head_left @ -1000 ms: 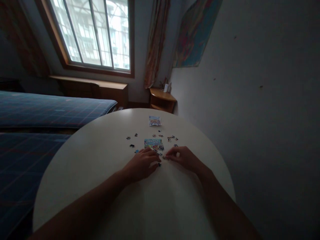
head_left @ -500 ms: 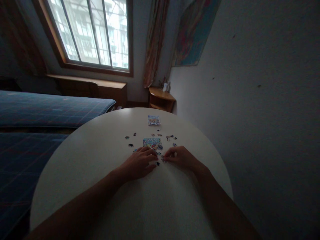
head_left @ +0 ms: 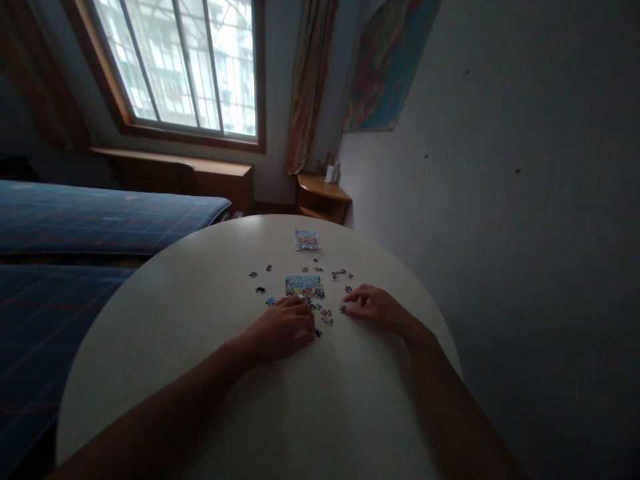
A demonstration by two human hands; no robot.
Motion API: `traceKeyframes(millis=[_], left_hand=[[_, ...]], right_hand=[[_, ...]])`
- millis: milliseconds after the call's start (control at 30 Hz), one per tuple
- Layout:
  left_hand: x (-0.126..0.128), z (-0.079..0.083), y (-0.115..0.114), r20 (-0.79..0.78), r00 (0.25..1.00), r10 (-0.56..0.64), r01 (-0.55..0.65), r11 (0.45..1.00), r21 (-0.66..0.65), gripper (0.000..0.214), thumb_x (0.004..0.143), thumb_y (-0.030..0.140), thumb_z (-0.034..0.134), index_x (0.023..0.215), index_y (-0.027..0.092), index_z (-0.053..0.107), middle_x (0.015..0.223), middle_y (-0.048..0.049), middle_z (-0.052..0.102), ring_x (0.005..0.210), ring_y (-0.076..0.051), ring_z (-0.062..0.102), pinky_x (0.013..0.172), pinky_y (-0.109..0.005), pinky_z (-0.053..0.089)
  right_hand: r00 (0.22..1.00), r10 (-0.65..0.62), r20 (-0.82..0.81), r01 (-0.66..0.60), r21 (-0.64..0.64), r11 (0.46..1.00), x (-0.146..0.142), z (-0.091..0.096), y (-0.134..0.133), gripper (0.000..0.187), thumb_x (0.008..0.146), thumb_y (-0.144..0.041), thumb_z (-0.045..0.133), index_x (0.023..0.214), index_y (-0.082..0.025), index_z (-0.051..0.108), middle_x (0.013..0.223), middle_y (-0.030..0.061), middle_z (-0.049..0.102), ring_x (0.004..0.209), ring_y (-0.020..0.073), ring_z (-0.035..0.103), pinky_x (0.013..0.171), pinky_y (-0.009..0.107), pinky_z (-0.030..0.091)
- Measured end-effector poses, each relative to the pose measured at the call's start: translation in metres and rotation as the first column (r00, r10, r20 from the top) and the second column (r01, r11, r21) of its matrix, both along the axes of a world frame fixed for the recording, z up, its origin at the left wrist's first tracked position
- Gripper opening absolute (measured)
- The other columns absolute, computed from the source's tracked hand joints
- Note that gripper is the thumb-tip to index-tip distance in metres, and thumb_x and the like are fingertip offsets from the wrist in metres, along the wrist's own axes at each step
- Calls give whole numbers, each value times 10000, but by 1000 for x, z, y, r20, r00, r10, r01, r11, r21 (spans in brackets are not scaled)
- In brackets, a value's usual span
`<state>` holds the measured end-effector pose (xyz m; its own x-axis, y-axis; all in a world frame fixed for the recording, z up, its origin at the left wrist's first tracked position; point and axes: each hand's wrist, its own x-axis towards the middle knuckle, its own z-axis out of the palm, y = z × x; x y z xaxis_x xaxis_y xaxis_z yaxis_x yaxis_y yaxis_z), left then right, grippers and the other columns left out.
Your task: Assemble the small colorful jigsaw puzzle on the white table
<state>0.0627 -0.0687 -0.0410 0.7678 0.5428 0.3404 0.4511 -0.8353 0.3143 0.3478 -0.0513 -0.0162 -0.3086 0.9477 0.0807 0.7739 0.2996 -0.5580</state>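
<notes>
Puzzle pieces (head_left: 327,313): loose around the rectangular picture (head_left: 303,285), a small bunch at its 5 o'clock, others from 9 round to 3
Left hand (head_left: 283,328): at 7 o'clock, loosely curled, thumb tip beside a dark piece (head_left: 319,333) (any hold under the fingers, cannot tell)
Right hand (head_left: 376,308): towards 4 o'clock, thumb and fingers slightly parted, tips at one piece (head_left: 343,309); whether pinched, cannot tell
Small card (head_left: 307,240): at 12 o'clock, on the round table (head_left: 200,287)

This looks like a bedroom in a home: blue plaid mattresses (head_left: 110,217), patterned curtains (head_left: 310,87) flanking a wood-framed window (head_left: 165,67), a small wooden corner cabinet (head_left: 324,189), a colourful wall poster (head_left: 387,70).
</notes>
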Motion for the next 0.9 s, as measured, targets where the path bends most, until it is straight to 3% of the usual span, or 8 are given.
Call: traceKeyframes(millis=[167, 333, 700, 900], left_hand=[[5, 6, -8, 14, 999, -31, 31, 999, 10, 249, 907, 283, 631, 1149, 231, 655, 1230, -52, 661, 1180, -243, 558, 1055, -411, 408], [12, 4, -16, -44, 997, -69, 70, 997, 15, 496, 913, 325, 601, 1391, 224, 518, 1459, -91, 528, 1367, -297, 437, 1154, -500, 300], [13, -2, -15, -133, 991, -29, 25, 999, -26, 637, 908, 376, 569, 1482, 167, 390, 1537, -110, 431, 1437, -314, 333, 1191, -511, 243], [11, -2, -14, -105, 994, -40, 38, 999, -26, 536, 897, 288, 544, 1413, 172, 462, 1535, -105, 433, 1440, -303, 331, 1194, -506, 249]], right_hand=[[999, 15, 38, -13, -48, 999, -2, -2, 1, 310, 769, -347, 746, 1044, -206, 762, 939, 59, 627, 779, 172, 582, 742, 304, 462], [998, 45, 38, -44, -33, 999, -3, -4, 3, 193, 778, -301, 729, 946, -215, 773, 931, 54, 614, 777, 168, 583, 749, 299, 458], [981, 175, -78, -183, -112, 977, -9, 1, -4, 78, 759, -240, 754, 829, -208, 763, 939, 40, 666, 864, 176, 626, 803, 294, 459], [967, 238, -90, -247, -107, 963, -19, 6, -10, 87, 761, -260, 769, 837, -218, 778, 917, 28, 659, 820, 159, 595, 766, 280, 446]])
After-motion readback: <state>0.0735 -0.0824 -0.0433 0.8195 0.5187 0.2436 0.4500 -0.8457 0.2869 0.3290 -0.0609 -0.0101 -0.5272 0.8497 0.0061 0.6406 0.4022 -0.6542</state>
